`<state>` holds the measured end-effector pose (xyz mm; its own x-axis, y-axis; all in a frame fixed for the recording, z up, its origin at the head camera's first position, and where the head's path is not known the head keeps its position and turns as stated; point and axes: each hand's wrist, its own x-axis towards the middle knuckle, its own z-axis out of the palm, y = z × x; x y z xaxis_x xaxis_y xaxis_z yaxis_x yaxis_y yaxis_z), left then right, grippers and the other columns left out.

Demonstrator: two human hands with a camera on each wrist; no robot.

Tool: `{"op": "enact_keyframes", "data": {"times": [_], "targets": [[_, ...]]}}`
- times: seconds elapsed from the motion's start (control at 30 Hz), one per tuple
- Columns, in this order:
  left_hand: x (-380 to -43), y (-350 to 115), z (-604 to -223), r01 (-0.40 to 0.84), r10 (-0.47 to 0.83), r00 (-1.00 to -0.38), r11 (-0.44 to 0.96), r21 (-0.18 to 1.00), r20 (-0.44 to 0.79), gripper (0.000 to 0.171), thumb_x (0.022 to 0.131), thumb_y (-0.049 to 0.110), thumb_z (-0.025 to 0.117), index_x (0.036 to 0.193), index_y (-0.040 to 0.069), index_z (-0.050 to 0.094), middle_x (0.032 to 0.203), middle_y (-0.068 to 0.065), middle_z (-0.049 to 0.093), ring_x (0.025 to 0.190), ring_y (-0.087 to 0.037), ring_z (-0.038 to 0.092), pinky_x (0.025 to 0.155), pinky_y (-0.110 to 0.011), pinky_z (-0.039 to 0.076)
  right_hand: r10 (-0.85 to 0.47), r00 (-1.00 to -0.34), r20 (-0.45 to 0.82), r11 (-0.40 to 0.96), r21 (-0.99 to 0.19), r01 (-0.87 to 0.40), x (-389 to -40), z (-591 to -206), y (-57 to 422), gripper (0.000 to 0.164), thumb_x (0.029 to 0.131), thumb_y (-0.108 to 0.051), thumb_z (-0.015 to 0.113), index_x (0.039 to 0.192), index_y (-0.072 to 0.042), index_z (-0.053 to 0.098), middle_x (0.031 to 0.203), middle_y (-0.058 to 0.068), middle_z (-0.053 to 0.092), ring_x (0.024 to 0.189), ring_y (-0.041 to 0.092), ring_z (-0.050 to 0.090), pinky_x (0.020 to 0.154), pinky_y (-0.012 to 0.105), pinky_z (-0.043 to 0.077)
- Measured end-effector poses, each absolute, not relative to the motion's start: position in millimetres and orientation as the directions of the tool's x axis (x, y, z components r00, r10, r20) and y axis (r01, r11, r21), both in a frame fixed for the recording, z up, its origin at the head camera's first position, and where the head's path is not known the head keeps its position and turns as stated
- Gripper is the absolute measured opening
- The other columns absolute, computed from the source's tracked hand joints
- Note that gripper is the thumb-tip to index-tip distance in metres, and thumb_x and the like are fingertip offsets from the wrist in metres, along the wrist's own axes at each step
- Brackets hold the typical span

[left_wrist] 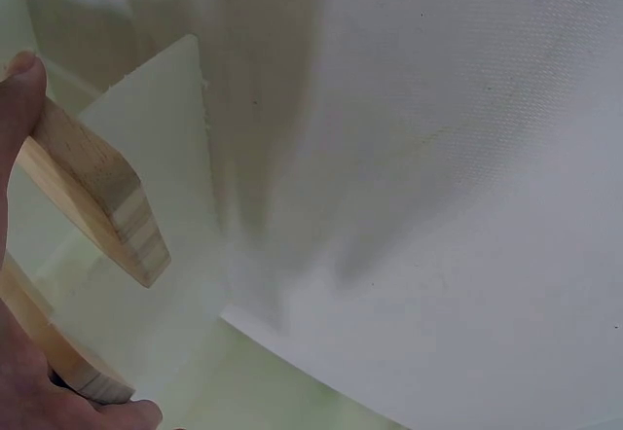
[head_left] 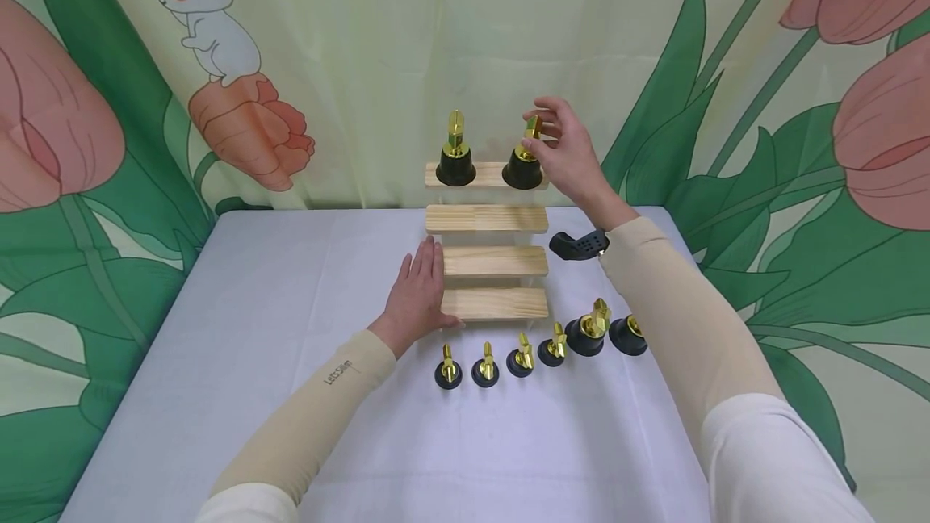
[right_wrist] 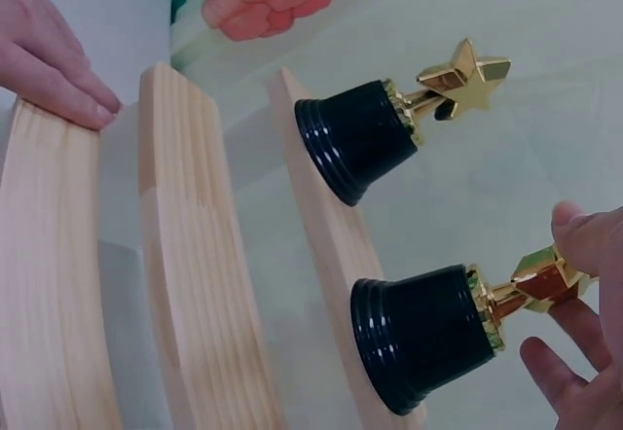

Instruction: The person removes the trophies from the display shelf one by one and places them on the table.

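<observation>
A person's right hand (head_left: 570,150) pinches a black-based trophy (head_left: 522,171) by its gold top at the right end of the wooden rack's (head_left: 487,219) top shelf (head_left: 488,174), opposite a matching trophy (head_left: 455,168). The left hand (head_left: 412,294), fingers extended and grasping nothing, lies against the rack's left edge. Six more trophies (head_left: 585,337) stand on the white surface (head_left: 254,345). Placing this piece appears to be the step in hand; a level base, then a gentle release, seems called for.

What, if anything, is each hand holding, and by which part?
The right hand holds a gold star trophy with a black round base by its star; the left hand rests against the left ends of pale wooden shelf boards.
</observation>
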<state>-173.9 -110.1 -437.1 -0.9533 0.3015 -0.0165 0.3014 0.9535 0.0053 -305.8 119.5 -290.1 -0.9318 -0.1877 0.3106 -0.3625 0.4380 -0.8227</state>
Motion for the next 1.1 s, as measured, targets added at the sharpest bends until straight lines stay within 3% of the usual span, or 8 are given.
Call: {"op": "enact_keyframes", "data": {"times": [1.1], "targets": [[-174, -109, -441, 0.291, 0.291, -0.957, 0.957, 0.005, -0.014, 0.139, 0.066, 0.071, 0.078, 0.155, -0.009, 0.006, 0.164, -0.028, 0.007, 0.154, -0.036, 0.015, 0.124, -0.049, 0.02, -0.207, -0.917, 0.339, 0.434, -0.809, -0.397, -287, -281, 147, 0.053, 0.096, -0.013, 0.065, 0.144, -0.014, 0.042, 0.138, 0.007, 0.059, 0.129, 0.02, 0.054, 0.109, 0.037, 0.045]]}}
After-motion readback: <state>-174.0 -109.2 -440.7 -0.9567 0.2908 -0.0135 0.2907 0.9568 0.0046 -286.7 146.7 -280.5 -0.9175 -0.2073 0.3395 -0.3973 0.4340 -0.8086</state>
